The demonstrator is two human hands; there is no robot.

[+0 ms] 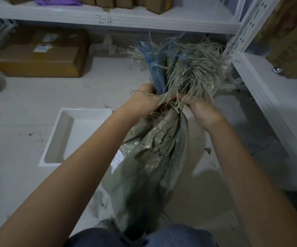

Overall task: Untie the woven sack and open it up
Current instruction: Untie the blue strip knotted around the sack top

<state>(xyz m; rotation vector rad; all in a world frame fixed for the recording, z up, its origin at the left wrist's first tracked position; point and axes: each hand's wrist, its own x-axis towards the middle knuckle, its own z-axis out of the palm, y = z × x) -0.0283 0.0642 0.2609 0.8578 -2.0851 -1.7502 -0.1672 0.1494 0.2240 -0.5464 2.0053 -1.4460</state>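
A grey-green woven sack (154, 157) stands upright between my knees, its neck gathered tight. Above the neck the sack's frayed mouth (190, 68) fans out in loose tan strands, with a blue woven strip (155, 75) on its left side. My left hand (144, 99) grips the neck from the left, a thin string looped across its knuckles. My right hand (200, 107) grips the neck from the right, fingers buried in the strands. The tie itself is hidden under my fingers.
A white shallow tray (67, 136) lies on the pale floor to the left. White metal shelving (247, 29) runs along the back and right side, with cardboard boxes (40, 54) under and on it. Loose fibres litter the floor.
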